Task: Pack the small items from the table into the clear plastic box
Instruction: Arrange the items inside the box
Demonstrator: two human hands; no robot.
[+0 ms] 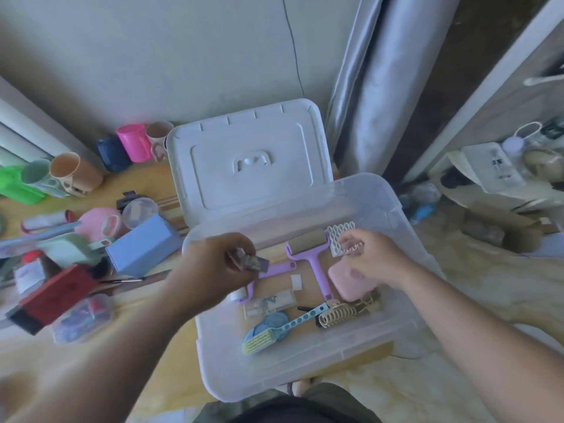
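Clear plastic box (393,209) translucent, smooth; table (146,184) wood; lid (250,154) matt.

Open clear box (393,206), items (308,264) inside

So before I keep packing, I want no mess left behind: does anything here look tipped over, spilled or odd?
Nothing is spilled. On the table, the peach cup and the grey-green cup beside it lie on their sides, while the pink cup stands upright. The box overhangs the table's edge.

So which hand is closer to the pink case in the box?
The right hand. It is right above the pink case, partly covering its upper edge. The left hand is farther away, over the left side of the clear box, holding a small blurry item.
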